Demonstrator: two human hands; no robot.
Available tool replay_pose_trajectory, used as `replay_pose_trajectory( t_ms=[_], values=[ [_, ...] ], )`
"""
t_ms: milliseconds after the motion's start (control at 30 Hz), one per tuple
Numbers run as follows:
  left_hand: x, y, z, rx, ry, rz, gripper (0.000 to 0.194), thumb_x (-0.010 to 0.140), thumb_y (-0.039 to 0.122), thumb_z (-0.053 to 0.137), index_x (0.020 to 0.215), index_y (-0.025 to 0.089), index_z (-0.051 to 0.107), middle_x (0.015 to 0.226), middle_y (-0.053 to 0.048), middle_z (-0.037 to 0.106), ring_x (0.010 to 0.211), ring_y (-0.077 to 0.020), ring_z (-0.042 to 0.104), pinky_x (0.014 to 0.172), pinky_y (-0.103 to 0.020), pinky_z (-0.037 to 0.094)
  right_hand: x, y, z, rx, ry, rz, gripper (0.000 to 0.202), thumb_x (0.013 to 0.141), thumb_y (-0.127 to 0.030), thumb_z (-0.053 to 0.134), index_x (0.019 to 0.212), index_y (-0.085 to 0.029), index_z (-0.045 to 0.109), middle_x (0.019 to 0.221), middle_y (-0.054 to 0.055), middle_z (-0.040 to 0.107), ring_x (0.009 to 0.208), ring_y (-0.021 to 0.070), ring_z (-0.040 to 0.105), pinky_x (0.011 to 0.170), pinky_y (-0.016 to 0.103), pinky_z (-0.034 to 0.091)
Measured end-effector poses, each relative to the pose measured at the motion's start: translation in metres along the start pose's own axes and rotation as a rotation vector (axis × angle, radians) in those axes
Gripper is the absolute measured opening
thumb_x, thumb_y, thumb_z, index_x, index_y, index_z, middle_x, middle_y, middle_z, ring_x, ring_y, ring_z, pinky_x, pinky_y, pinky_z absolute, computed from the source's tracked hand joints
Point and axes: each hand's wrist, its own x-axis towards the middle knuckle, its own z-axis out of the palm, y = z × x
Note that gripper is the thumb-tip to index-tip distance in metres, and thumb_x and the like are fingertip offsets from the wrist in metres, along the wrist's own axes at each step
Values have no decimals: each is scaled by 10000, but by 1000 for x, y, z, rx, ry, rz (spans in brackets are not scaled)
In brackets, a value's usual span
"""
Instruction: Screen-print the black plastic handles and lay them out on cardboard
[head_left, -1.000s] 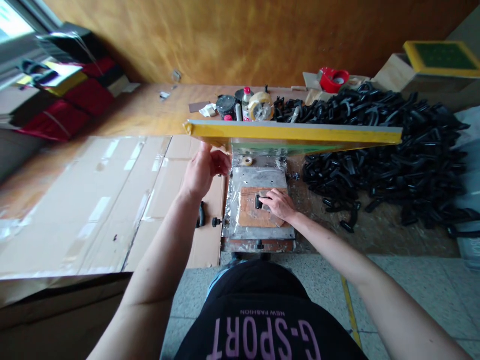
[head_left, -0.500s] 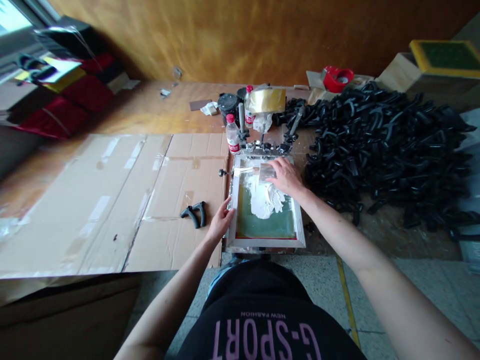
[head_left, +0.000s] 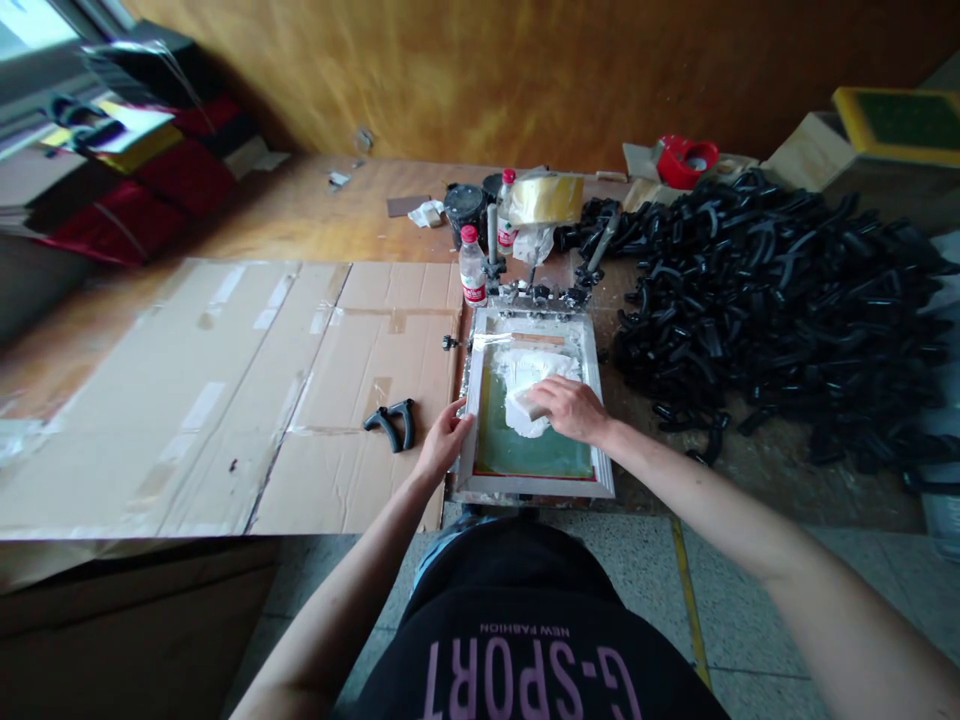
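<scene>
The framed screen lies flat just right of the centre of the view, its green mesh carrying a patch of white paste. A second ago it stood raised above a board; now it is down, and the pale scraper has come from near its upper edge to the middle of the paste. That suggests the spreading stroke is under way. The fingers of the right hand are clenched on the scraper. The left hand touches the screen's left rail; whether its fingers grip or merely rest, I cannot tell.

Left of that hand, two black curved pieces lie on cardboard. A bottle stands beyond the screen's upper left corner, and a heap of similar black parts covers the worktop at right.
</scene>
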Motion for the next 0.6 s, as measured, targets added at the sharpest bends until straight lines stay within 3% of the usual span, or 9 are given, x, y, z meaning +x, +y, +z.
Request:
replay_pose_trajectory(
  t_ms=[167, 233, 300, 433, 533, 600],
  values=[
    [-2, 3, 1, -93, -23, -28, 689, 785, 535, 598, 1367, 180, 501, 763, -6, 628, 580, -106, 508, 503, -205, 373, -16, -9, 12, 64, -5, -58, 195, 880, -142, 538, 1000, -191, 684, 923, 56, 684, 855, 182, 594, 728, 287, 457],
    [-4, 8, -1, -94, -22, -35, 703, 780, 530, 609, 1374, 173, 492, 762, -9, 629, 579, -106, 510, 502, -205, 377, -5, -5, 4, 109, 7, -1, 149, 881, -225, 596, 1000, -216, 686, 897, 30, 687, 836, 173, 610, 723, 278, 465],
    [-9, 19, -6, -90, -33, -26, 729, 772, 520, 631, 1397, 183, 466, 730, 6, 617, 559, -99, 496, 498, -202, 375, 20, 6, -10, 133, 77, 121, 255, 866, -293, 644, 1117, -248, 660, 982, 19, 693, 868, 175, 624, 749, 283, 478],
    [-22, 60, -17, -162, -46, 44, 636, 793, 553, 620, 1323, 213, 538, 620, 50, 532, 488, -77, 433, 455, -185, 319, 60, 56, -47, 135, 219, 426, 557, 841, -352, 676, 1367, -288, 504, 1138, 45, 668, 934, 200, 623, 824, 333, 477],
    [-24, 103, -22, -274, 3, 130, 518, 843, 619, 517, 1065, 174, 661, 597, 31, 511, 478, -76, 440, 434, -189, 317, 44, 103, -67, 153, 332, 714, 412, 931, -354, 525, 1316, -209, 547, 1070, 88, 682, 902, 191, 612, 849, 346, 451],
    [-18, 134, -22, -357, 47, 251, 524, 868, 634, 463, 1009, 171, 663, 687, -8, 592, 553, -93, 525, 474, -195, 387, 18, 121, -64, 176, 352, 853, 327, 955, -316, 456, 1184, -151, 621, 993, 112, 691, 863, 192, 605, 837, 353, 445]
  ],
)
